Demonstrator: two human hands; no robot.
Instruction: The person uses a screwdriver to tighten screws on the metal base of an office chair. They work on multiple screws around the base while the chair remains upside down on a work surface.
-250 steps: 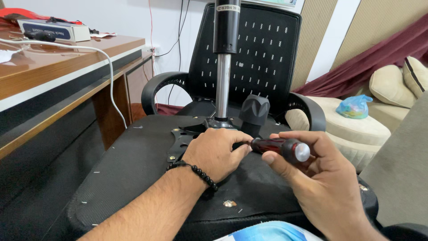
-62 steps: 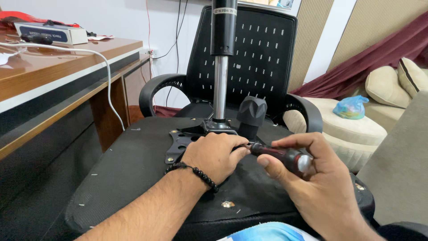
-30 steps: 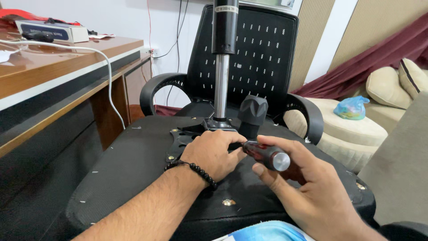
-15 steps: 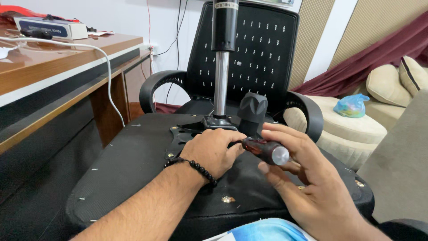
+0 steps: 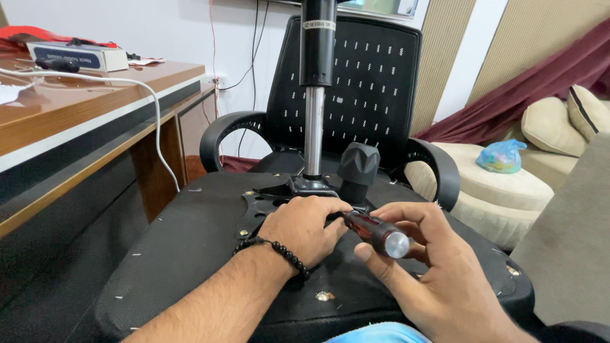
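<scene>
Left hand [image 5: 305, 230]: bare, forearm bare with no sleeve in view. Wrist carries a bracelet [image 5: 274, 249] of small round black beads, single strand, sitting snug just behind the hand. Right hand [image 5: 432, 273]: bare, no ring, watch or band visible; wrist bare to the frame edge. Nails short on both hands.

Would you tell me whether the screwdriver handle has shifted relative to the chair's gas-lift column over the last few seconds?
Yes. The screwdriver in the right hand has slid left, its capped end now nearer the gas-lift column; the left hand stays put.
</scene>
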